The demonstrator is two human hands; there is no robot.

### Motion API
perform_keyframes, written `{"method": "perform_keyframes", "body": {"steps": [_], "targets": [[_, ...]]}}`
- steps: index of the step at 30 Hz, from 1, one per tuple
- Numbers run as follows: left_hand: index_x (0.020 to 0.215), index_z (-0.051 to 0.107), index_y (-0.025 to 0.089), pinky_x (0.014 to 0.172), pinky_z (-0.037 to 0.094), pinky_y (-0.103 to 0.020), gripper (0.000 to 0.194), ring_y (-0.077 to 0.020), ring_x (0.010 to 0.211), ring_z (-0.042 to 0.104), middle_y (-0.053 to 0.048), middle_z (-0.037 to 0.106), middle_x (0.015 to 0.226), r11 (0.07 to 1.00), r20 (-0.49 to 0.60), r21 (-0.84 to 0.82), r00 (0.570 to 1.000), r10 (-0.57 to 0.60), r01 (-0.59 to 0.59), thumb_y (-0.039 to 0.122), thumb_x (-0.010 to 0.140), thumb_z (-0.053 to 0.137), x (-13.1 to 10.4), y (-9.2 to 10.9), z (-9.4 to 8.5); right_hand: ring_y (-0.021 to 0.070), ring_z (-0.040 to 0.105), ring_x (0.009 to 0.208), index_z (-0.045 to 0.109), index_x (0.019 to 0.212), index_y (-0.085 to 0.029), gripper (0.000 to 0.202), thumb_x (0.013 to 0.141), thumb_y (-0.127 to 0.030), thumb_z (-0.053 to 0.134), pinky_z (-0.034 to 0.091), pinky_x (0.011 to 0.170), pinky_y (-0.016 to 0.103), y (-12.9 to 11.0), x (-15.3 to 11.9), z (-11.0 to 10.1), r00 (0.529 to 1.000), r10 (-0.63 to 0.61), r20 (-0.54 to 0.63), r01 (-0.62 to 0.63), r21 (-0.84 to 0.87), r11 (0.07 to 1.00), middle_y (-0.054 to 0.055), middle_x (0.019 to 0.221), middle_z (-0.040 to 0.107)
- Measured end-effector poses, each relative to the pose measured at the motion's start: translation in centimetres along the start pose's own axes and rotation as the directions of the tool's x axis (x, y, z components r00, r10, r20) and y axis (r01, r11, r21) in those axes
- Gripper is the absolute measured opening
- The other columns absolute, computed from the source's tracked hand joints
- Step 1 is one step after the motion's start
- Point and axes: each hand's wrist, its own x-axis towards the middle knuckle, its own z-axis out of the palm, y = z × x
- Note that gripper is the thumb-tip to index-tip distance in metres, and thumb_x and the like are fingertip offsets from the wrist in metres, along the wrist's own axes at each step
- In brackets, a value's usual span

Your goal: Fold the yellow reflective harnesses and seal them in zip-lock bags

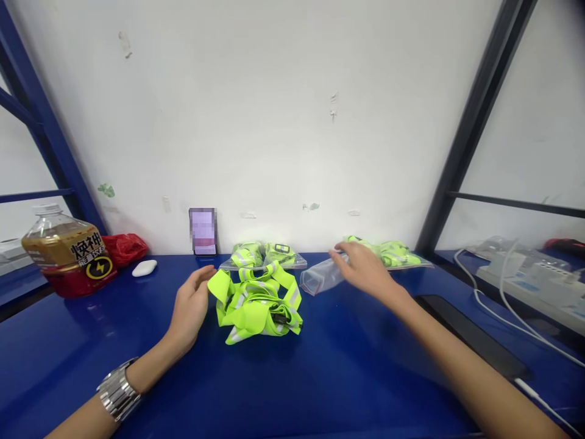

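Near the far edge of the blue table (347, 366), a clear plastic zip bag (321, 278) lay just left of and below the person's right fingers, its long axis slanting from their tips toward the near left; the right hand (365, 268) was much the nearer. Its fingers were bent and slightly parted at the bag's far end; whether they pinched the film could not be told. Left of the bag, a loose heap of fluorescent reflective straps (258, 305) occupied the table's middle. The left hand (189, 305), fingers together and gently curved, flanked the heap, contact uncertain. Filled bags (281, 255) lined the far edge by the white wall (292, 122); a bottle (68, 253) stood toward the left edge.
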Motion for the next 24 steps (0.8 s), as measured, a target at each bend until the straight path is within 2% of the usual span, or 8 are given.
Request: {"method": "perform_keyframes", "body": {"steps": [3, 5, 7, 10, 12, 15, 18, 24], "targets": [[0.108, 0.06, 0.019, 0.095, 0.045, -0.041, 0.031, -0.0255, 0.106, 0.059, -0.008, 0.064, 0.109, 0.918, -0.121, 0.267, 0.935, 0.332, -0.292, 0.027, 0.08, 0.049, -0.3, 0.8, -0.3, 0.0383, 0.05, 0.11, 0.063, 0.109, -0.014, 0.055, 0.092, -0.057, 0.031, 0.038, 0.086, 0.049, -3.0, -3.3, -0.7, 0.999, 0.014, 0.029, -0.007, -0.244, 0.97, 0.02, 0.113, 0.061], [0.103, 0.06, 0.02, 0.096, 0.045, -0.039, 0.024, -0.0236, 0.103, 0.058, -0.007, 0.063, 0.106, 0.749, -0.056, 0.396, 0.8, 0.598, -0.532, 0.024, 0.085, 0.045, -1.4, 2.0, -0.2, 0.0383, 0.053, 0.105, 0.059, 0.116, -0.014, 0.061, 0.092, -0.06, 0.027, 0.04, 0.083, 0.051, -4.0, -4.6, -0.3, 0.985, 0.053, 0.165, -0.015, -0.226, 0.974, 0.02, 0.107, 0.062], [0.103, 0.059, 0.02, 0.096, 0.044, -0.038, 0.021, -0.0229, 0.103, 0.057, -0.007, 0.063, 0.103, 0.51, 0.205, 0.403, 0.618, 0.759, -0.76, 0.02, 0.087, 0.046, -2.8, 3.2, 0.1, 0.0382, 0.056, 0.102, 0.055, 0.122, -0.013, 0.064, 0.093, -0.061, 0.025, 0.042, 0.081, 0.051, -4.1, -5.2, 0.5, 0.96, 0.052, 0.275, -0.012, -0.143, 0.99, 0.021, 0.105, 0.063], [0.119, 0.054, 0.019, 0.101, 0.041, -0.04, 0.031, -0.0243, 0.115, 0.052, -0.01, 0.061, 0.116, 0.28, 0.658, 0.248, 0.374, 0.653, -0.927, 0.02, 0.089, 0.049, -4.7, 4.4, 0.7, 0.0365, 0.057, 0.107, 0.054, 0.123, -0.013, 0.057, 0.095, -0.055, 0.028, 0.044, 0.085, 0.05, -2.9, -4.7, 1.6, 0.931, -0.103, 0.35, 0.094, 0.043, 0.995, 0.021, 0.112, 0.062], [0.13, 0.048, 0.019, 0.104, 0.037, -0.046, 0.042, -0.0284, 0.124, 0.044, -0.011, 0.056, 0.128, 0.205, 0.798, 0.213, 0.291, 0.527, -0.955, 0.029, 0.09, 0.052, -5.5, 4.7, 1.0, 0.0346, 0.055, 0.115, 0.053, 0.126, -0.014, 0.051, 0.095, -0.049, 0.034, 0.043, 0.092, 0.05, -1.6, -3.7, 2.0, 0.887, -0.257, 0.383, 0.216, 0.147, 0.965, 0.02, 0.122, 0.059], [0.136, 0.043, 0.019, 0.105, 0.032, -0.054, 0.054, -0.0341, 0.128, 0.037, -0.012, 0.053, 0.132, 0.117, 0.856, 0.239, 0.266, 0.443, -0.964, 0.041, 0.088, 0.055, -6.0, 4.7, 1.4, 0.0333, 0.044, 0.13, 0.047, 0.137, -0.012, 0.052, 0.089, -0.033, 0.047, 0.037, 0.105, 0.049, 0.5, -1.8, 2.5, 0.818, -0.395, 0.418, 0.338, 0.207, 0.918, 0.018, 0.138, 0.05], [0.133, 0.045, 0.016, 0.1, 0.035, -0.054, 0.048, -0.034, 0.119, 0.042, -0.013, 0.058, 0.121, 0.067, 0.855, 0.277, 0.277, 0.438, -0.959, 0.033, 0.088, 0.054, -6.3, 4.8, 1.7, 0.0309, 0.039, 0.135, 0.047, 0.138, -0.019, 0.057, 0.081, -0.017, 0.048, 0.034, 0.109, 0.05, 2.1, 0.3, 3.4, 0.804, -0.431, 0.408, 0.377, 0.211, 0.902, 0.011, 0.141, 0.049], [0.123, 0.053, 0.024, 0.092, 0.038, -0.056, 0.037, -0.0353, 0.114, 0.043, -0.014, 0.052, 0.127, 0.02, 0.881, 0.288, 0.273, 0.386, -0.958, 0.029, 0.086, 0.057, -7.0, 5.4, 1.6, 0.032, 0.043, 0.131, 0.047, 0.138, -0.018, 0.063, 0.077, -0.005, 0.044, 0.039, 0.103, 0.049, 2.1, 1.7, 4.8, 0.887, -0.364, 0.283, 0.374, 0.02, 0.927, 0.015, 0.141, 0.048]]}}
